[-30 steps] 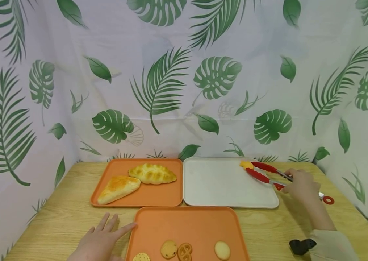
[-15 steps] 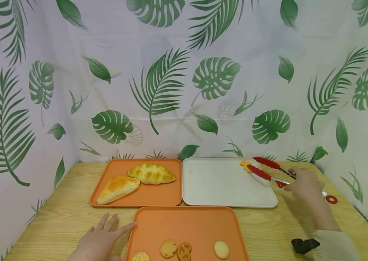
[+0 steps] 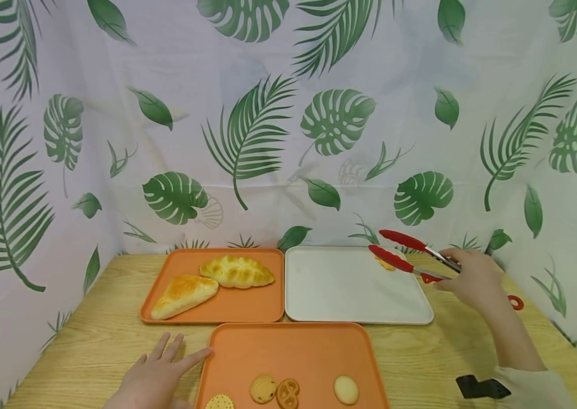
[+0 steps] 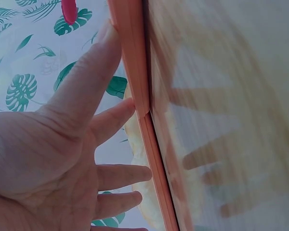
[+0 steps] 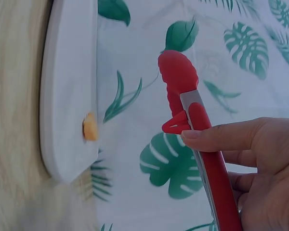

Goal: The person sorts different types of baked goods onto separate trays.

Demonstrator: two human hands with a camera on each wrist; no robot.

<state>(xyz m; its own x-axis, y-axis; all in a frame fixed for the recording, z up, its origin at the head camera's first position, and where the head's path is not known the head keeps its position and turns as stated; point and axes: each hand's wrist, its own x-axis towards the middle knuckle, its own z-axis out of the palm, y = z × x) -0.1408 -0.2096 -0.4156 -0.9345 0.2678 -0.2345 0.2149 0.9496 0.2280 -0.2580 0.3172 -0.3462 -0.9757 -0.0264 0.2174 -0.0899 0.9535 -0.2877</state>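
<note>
My right hand (image 3: 472, 278) grips a pair of red-tipped tongs (image 5: 207, 163), raised over the right end of the white tray (image 3: 350, 289). The tongs' tips stand apart in the head view with nothing between them. Below them a small orange-yellow piece (image 5: 90, 127) lies on the white tray, partly hidden by the tongs in the head view. My left hand (image 3: 153, 375) has its fingers spread, the thumb and index side touching the left edge of the near orange tray (image 3: 293, 346). In the left wrist view its fingers (image 4: 120, 178) are straight and hold nothing.
On the near tray lie a round cookie (image 3: 263, 389), a pretzel (image 3: 288, 393), a plain oval biscuit (image 3: 346, 390) and a dotted cracker (image 3: 220, 402). The far orange tray (image 3: 247, 312) bears a triangular pastry (image 3: 184, 296) and a braided bread (image 3: 237, 271). A leaf-patterned cloth (image 3: 268, 142) hangs behind.
The tongs have opened and let go of the orange-yellow piece, which stays on the white tray. My right hand has lifted the tongs upward. The left hand has stayed in place.
</note>
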